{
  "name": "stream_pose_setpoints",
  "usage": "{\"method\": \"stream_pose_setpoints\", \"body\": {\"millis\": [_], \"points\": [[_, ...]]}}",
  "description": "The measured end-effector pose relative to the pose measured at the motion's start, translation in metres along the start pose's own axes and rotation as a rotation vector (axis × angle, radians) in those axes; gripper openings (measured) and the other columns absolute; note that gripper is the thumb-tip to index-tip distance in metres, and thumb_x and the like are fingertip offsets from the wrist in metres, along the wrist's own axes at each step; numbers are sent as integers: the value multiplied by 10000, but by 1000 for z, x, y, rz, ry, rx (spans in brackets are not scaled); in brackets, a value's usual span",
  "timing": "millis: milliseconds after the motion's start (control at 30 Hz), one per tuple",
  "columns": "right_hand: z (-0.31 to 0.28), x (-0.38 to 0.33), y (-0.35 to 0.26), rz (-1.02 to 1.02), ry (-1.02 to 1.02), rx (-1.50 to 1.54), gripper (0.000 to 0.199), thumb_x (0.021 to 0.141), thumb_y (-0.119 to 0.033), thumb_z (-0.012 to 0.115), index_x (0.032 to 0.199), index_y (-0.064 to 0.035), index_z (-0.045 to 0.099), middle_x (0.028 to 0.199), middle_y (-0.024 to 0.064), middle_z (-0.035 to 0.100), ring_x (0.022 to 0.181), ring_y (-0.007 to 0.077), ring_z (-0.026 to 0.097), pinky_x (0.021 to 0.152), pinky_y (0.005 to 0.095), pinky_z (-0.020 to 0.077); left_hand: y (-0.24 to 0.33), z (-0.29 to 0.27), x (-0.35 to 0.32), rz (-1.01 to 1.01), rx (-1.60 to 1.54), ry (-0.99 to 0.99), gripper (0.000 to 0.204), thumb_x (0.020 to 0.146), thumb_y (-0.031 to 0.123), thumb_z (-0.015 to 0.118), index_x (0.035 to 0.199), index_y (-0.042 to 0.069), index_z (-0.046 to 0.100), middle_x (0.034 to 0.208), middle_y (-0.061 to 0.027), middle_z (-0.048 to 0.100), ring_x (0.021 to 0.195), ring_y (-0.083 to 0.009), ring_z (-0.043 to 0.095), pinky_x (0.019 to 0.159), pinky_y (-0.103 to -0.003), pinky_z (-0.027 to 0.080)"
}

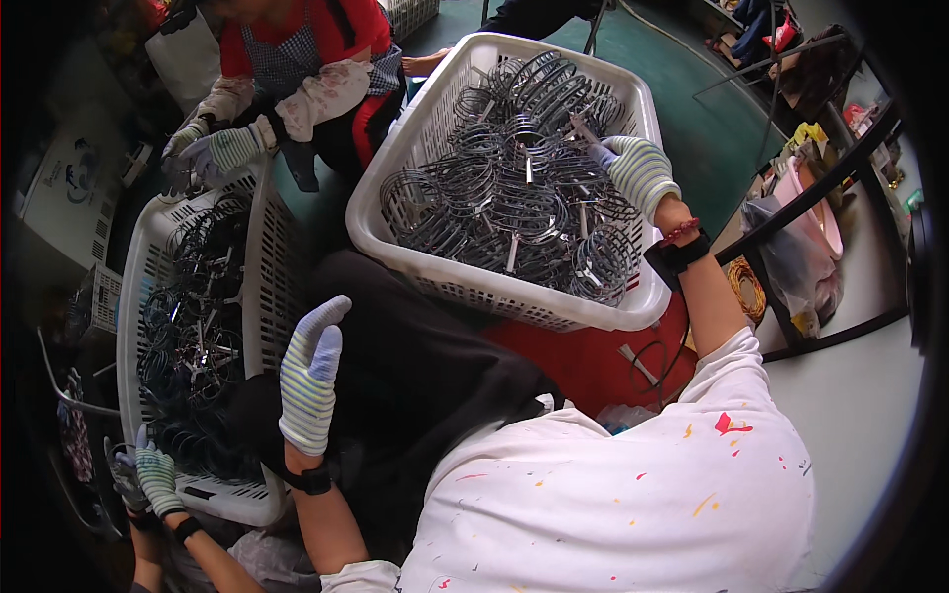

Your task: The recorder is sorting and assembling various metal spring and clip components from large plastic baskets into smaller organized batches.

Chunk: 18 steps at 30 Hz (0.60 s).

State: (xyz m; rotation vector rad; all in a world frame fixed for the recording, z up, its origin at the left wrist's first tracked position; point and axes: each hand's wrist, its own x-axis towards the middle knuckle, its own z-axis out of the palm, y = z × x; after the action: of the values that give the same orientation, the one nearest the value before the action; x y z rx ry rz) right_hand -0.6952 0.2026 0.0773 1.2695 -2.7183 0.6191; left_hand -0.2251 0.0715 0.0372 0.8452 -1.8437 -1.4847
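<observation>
My right hand, in a striped knit glove with pale purple fingertips, reaches over the right side of a white plastic basket. Its fingers are closed at a bundle of dark wire rings, beside a short flat strip; the exact grip is partly hidden. Many similar ring bundles, with shiny metal pieces among them, are heaped in this basket. My left hand, gloved the same way, is raised above my dark-clothed lap between two baskets. Its fingers stretch upward and it holds nothing.
To the left stands a second white basket with dark rings and shiny metal parts. A co-worker's gloved hands work at its far end; another person's gloved hands are at its near end. A red surface lies below the main basket. Shelving stands right.
</observation>
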Motion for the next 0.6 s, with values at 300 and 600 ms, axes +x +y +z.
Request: {"method": "stream_pose_setpoints", "body": {"millis": [300, 600], "points": [[-16, 27, 30, -422, 269, -559, 256, 905, -348, 722, 933, -96, 755, 829, 124, 718, 760, 319, 696, 703, 427, 542, -3, 0, 1, -22, -32, 17, 348, 1075, 239, 531, 1327, 22, 631, 1318, -106, 662, 1274, -204, 582, 1146, -349, 393], [-34, 132, 87, 119, 92, -241, 460, 956, -509, 615, 954, -77, 772, 756, 108, 742, 709, 275, 715, 713, 423, 537, -2, 5, 5, -75, 12, -18, 318, 1055, 204, 568, 1317, 36, 634, 1296, -65, 669, 1214, -162, 597, 1104, -299, 404]]}}
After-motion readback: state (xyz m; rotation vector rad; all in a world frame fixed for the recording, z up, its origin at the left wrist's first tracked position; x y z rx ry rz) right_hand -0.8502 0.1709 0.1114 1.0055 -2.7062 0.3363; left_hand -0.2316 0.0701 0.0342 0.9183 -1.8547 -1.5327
